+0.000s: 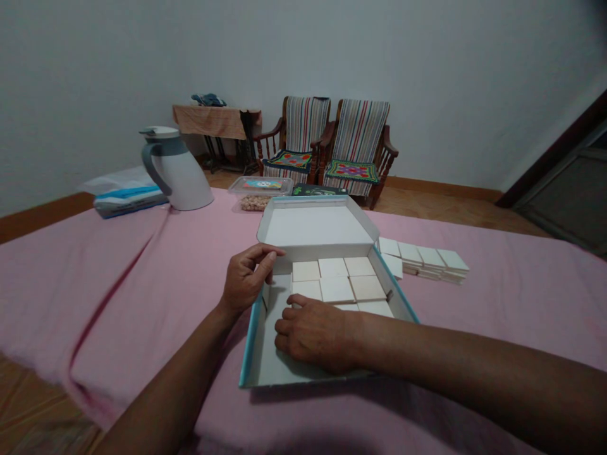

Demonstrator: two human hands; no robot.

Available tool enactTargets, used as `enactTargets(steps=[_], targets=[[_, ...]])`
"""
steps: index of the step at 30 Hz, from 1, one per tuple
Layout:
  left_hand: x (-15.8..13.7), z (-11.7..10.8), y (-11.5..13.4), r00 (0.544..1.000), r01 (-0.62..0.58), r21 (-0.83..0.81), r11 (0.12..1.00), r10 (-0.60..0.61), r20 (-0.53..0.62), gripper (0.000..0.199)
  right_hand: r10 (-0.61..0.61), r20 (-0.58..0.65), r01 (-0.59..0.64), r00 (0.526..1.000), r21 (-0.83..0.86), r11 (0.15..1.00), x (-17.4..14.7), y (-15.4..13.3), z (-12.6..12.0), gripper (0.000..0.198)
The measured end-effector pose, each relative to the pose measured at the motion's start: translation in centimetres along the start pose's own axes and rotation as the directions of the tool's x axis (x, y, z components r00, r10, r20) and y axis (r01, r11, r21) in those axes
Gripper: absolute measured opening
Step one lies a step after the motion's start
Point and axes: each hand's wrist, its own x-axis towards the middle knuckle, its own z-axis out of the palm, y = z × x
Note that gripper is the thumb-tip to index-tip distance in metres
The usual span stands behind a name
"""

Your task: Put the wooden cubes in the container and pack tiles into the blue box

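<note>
A shallow cardboard box with pale blue edges lies in front of me, its lid folded back. Rows of flat white square tiles fill its back and right part. My left hand grips the box at the back left corner, thumb and index finger over the rim. Inside the box, my right hand is down at the front left of the tiles with its fingers curled; what is under the fingers is hidden. To the right of the box, more white tiles lie in stacks on the pink cloth.
The pink cloth covers the table. Behind the box are a clear plastic container of round brown bits and a dark green package. A white jug and a blue-white packet stand at back left. Two wooden chairs are beyond.
</note>
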Motion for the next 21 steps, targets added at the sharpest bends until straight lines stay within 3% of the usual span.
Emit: enactTargets(steps=[3, 8, 15, 21], targets=[[0.0, 0.0, -0.1, 1.0, 0.0, -0.011, 1.0, -0.001, -0.006, 0.023, 0.022, 0.033, -0.025, 0.999, 0.089, 0.996, -0.2, 0.6, -1.5, 0.019], [0.1, 0.1, -0.2, 1.0, -0.001, -0.023, 1.0, 0.001, -0.015, 0.022, 0.148, -0.064, -0.141, 0.987, 0.103, 0.985, 0.5, 3.9, -3.6, 0.027], [0.1, 0.0, -0.1, 1.0, -0.018, 0.042, 0.999, 0.019, -0.012, 0.021, 0.155, 0.114, -0.163, 0.981, 0.073, 0.984, 2.1, 6.7, -0.8, 0.048], [0.0, 0.0, 0.1, 1.0, -0.01, 0.042, 0.999, 0.011, -0.009, 0.021, 0.151, 0.04, -0.153, 0.988, 0.049, 0.987, 1.5, 6.6, 0.0, 0.058]])
